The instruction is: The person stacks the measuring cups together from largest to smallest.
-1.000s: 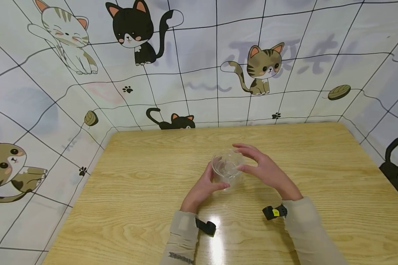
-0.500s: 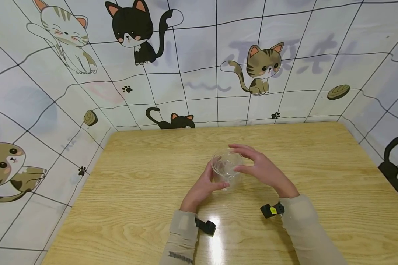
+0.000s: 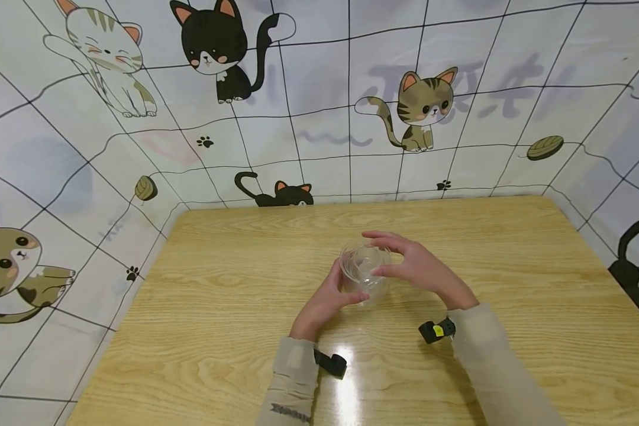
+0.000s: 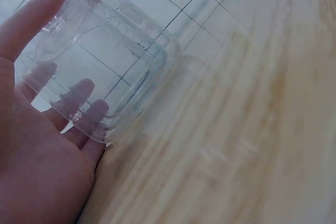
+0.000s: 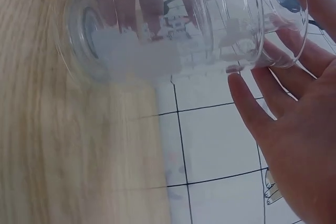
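A clear, see-through cup-like container [image 3: 370, 290] stands on the wooden table in the head view. My left hand [image 3: 327, 300] curves round its lower left side, thumb in front; in the left wrist view several fingers show through its wall [image 4: 113, 59]. At its top sits a clear rimmed piece [image 5: 286, 3], which the right wrist view shows as a separate ring-edged section. My right hand [image 3: 418, 269] holds this piece from the right, thumb in front and fingers behind. The far edges of both clear parts blur into the background.
The wooden table [image 3: 234, 307] reaches back to a white cloth wall [image 3: 319, 136] printed with cats and grid lines. More of this cloth hangs at left and right. Black cameras sit on the left wrist [image 3: 331, 364] and the right wrist [image 3: 436, 330].
My right hand has shifted a little to the left over the container's top, and its forearm has followed. My left hand and the container's lower part stay in place.
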The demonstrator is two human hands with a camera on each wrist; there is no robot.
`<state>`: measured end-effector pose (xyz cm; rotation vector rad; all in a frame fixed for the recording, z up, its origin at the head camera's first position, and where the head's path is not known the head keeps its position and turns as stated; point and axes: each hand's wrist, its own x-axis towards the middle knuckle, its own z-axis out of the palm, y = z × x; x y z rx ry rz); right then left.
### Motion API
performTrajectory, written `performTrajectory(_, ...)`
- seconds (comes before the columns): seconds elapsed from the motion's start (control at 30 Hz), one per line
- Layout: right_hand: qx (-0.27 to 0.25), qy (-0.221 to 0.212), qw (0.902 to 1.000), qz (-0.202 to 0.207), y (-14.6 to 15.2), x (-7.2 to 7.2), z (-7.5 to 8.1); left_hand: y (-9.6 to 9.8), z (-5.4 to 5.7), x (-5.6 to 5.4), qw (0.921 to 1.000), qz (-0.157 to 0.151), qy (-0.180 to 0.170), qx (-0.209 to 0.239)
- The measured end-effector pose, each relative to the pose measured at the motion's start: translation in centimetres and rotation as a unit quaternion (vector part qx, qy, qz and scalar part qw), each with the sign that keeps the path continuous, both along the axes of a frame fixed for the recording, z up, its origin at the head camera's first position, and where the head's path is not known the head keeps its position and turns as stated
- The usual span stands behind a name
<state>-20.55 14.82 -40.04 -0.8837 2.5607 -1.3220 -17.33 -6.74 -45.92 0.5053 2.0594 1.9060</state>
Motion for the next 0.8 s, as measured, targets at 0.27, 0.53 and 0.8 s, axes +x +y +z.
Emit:
performTrajectory(0.27, 0.078, -0.004, 0.9969, 0.008, 0.1, -0.7, 1.5, 0.1, -2.1, -0.8, 0.9998, 0.007, 0.016, -0.002)
performTrajectory(0.53, 0.127, 0.017, 0.9912, 0.035, -0.2, -1.0, 2.5, 0.1, -2.3, -0.9, 0.9997, 0.008, 0.024, 0.0)
performTrajectory(0.8, 0.168, 0.059, 0.9817, 0.067, -0.6, -1.3, 3.2, 0.1, -1.5, -0.5, 0.9999, 0.007, 0.012, -0.005)
